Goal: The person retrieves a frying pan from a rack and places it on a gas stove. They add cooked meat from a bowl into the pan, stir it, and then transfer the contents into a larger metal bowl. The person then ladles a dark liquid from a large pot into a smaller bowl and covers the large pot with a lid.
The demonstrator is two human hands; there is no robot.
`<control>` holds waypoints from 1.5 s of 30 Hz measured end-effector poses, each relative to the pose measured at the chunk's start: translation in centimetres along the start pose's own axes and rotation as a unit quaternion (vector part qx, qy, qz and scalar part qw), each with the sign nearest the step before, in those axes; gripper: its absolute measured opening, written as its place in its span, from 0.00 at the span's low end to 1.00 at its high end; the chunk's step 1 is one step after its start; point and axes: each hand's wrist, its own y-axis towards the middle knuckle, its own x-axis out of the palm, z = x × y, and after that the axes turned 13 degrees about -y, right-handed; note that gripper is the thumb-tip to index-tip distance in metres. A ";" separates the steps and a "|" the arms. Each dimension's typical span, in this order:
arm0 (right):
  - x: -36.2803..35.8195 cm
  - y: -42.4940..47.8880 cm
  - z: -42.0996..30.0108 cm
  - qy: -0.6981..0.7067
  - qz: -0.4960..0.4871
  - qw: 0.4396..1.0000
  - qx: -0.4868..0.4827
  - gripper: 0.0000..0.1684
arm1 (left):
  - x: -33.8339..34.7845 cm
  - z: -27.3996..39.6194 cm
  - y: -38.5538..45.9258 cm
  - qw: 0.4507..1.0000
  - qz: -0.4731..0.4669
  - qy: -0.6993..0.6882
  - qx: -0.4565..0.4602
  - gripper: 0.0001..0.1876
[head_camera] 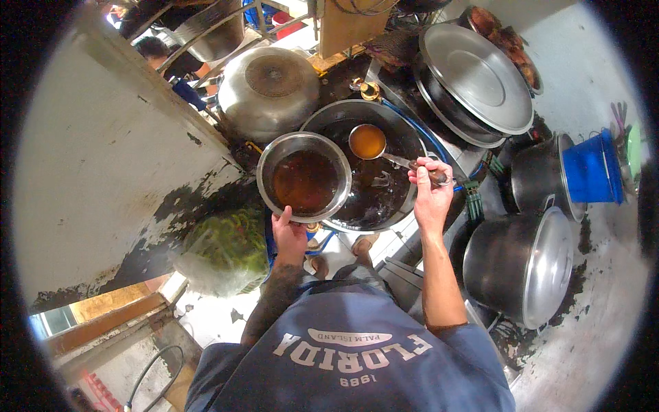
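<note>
My left hand [291, 237] grips the near rim of a metal bowl [263, 177], its thumb over the edge. Brown liquid [305, 180] covers the bowl's bottom. In my right hand [432, 190] is the dark handle of a ladle [396, 159], whose round cup is full of amber-brown liquid [367, 142]. The ladle's cup is over a wide metal pot [421, 141] that holds dark liquid. The bowl overlaps the pot's left side from my viewpoint and hides part of it.
An upturned metal pan [278, 110] sits beyond the bowl. Large lidded pots [494, 262] and a blue container [592, 170] line the right. A blue gas hose [406, 118] runs behind the pot. A plastic bag of greens [221, 252] lies left. Another person [177, 64] is beyond the railing.
</note>
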 end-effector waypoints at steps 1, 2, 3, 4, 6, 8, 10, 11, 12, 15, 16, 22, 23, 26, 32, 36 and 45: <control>0.2 -0.2 -1.3 0.012 -0.007 1.000 0.001 0.06 | 0.2 -0.2 0.0 1.000 0.004 0.004 0.006 0.21; 0.4 -0.5 -2.6 0.024 -0.013 1.000 0.003 0.07 | 0.3 -0.2 0.0 1.000 -0.014 -0.002 0.000 0.21; 0.7 -0.9 -3.5 0.037 -0.019 0.999 0.004 0.07 | 0.2 -0.3 0.1 1.000 -0.018 -0.004 -0.003 0.21; 0.8 -1.4 -4.2 0.037 -0.037 0.999 0.016 0.07 | 0.1 -0.4 0.3 1.000 -0.021 -0.007 -0.006 0.21; 1.4 -2.5 -4.2 -0.020 -0.065 0.997 -0.024 0.07 | 0.2 -0.6 0.4 1.000 -0.023 -0.009 -0.008 0.21; 2.1 -3.9 -5.3 -0.097 -0.122 0.984 -0.082 0.06 | 0.8 -0.5 0.1 1.000 -0.016 -0.007 -0.009 0.21; 1.9 -4.7 -6.5 -0.166 -0.207 0.951 -0.157 0.09 | 1.5 -0.4 -0.2 1.000 -0.011 -0.021 -0.015 0.18; 1.9 -4.9 -5.8 -0.183 -0.245 0.927 -0.216 0.15 | 1.6 -0.3 -0.3 0.999 -0.008 -0.028 -0.017 0.17; 1.8 -4.9 -5.6 -0.204 -0.261 0.908 -0.257 0.17 | 1.5 -0.2 -0.3 1.000 -0.011 -0.021 -0.019 0.17; 1.5 -4.5 -5.1 -0.222 -0.248 0.895 -0.297 0.20 | 0.8 0.1 -0.2 1.000 -0.013 -0.008 -0.015 0.17; 1.3 -4.3 -4.8 -0.220 -0.234 0.899 -0.296 0.21 | 0.5 0.2 -0.2 1.000 -0.010 -0.009 -0.009 0.19; 0.7 -2.3 5.6 -0.237 -0.121 0.958 -0.112 0.12 | 0.4 1.1 -1.0 1.000 -0.013 0.007 0.004 0.19; 0.4 -2.4 7.6 -0.257 -0.128 0.951 -0.113 0.11 | 0.4 1.2 -1.0 1.000 -0.017 0.008 0.008 0.19; -0.1 -3.1 12.6 -0.306 -0.154 0.932 -0.117 0.11 | 0.6 1.3 -1.2 0.999 0.010 0.034 0.012 0.16; 1.2 -4.9 14.6 -0.188 -0.086 0.978 0.021 0.07 | 1.4 1.4 -1.8 1.000 0.012 0.024 0.009 0.17; 1.5 -3.5 14.8 -0.024 0.002 0.993 0.115 0.06 | 1.2 1.5 -1.8 1.000 0.019 0.020 0.004 0.18; 0.0 0.1 6.1 0.019 0.033 0.998 0.057 0.06 | 0.7 1.2 -1.6 0.999 0.028 0.014 -0.015 0.19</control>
